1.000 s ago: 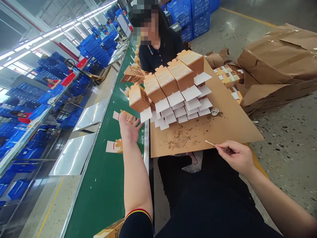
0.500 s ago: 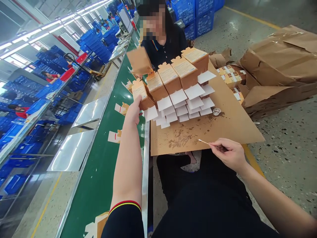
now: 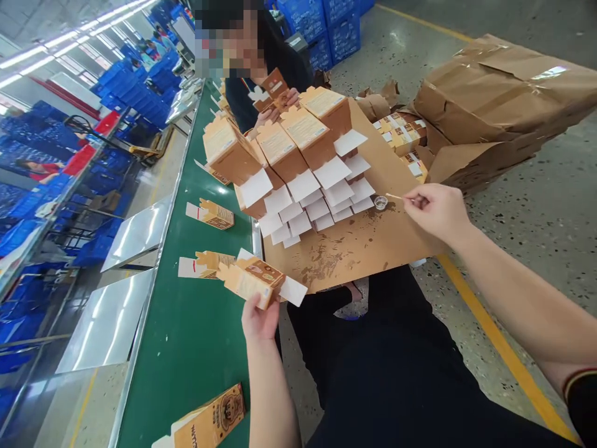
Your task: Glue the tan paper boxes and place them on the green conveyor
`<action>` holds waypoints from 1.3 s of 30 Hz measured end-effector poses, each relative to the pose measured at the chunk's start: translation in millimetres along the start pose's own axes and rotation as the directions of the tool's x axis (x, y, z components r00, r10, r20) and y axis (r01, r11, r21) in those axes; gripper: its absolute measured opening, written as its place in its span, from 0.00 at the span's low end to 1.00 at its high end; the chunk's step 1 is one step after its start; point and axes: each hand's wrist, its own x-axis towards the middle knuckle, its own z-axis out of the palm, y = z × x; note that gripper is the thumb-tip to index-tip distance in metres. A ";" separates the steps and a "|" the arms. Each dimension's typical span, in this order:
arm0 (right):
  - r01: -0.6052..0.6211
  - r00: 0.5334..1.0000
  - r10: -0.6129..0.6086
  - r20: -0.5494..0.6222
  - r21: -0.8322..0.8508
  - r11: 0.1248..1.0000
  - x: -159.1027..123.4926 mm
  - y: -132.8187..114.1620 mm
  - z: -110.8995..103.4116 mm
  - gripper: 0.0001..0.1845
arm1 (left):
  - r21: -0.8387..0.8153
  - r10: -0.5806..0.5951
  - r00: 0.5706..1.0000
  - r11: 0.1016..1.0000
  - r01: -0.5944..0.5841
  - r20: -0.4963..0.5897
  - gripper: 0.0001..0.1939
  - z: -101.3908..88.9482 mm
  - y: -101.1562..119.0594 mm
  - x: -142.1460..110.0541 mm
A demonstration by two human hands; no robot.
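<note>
My left hand (image 3: 262, 318) grips a small printed carton (image 3: 254, 280) with its white end flap sticking out, held over the edge of the green belt. Between the fingertips of my right hand (image 3: 438, 208) is a cotton swab (image 3: 394, 196), its tip close to a small clear dish (image 3: 380, 203) on the brown cardboard sheet (image 3: 345, 261). Dark wet spots mark the sheet around that dish. Brown cartons (image 3: 298, 140) lie stacked in rows on the sheet, white flaps toward me. Across the stack, a co-worker's hands (image 3: 280, 106) hold another brown carton (image 3: 270, 90).
The green belt (image 3: 186, 348) runs along my left, with several cartons (image 3: 217, 213) lying on it. A large open carton wrapped in brown paper (image 3: 504, 87) stands at the right. Blue crates (image 3: 321, 31) are piled behind the co-worker (image 3: 275, 62).
My left hand has come back from the stack toward me with a carton. My right hand has moved up the sheet, bringing the swab beside the dish. The co-worker's carton has shifted.
</note>
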 end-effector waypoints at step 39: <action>0.284 0.894 -0.407 0.187 0.465 0.839 -167.4 -52.3 127.2 0.19 | 0.494 0.344 0.939 0.818 -0.294 -0.010 0.49 72.3 -77.3 -23.1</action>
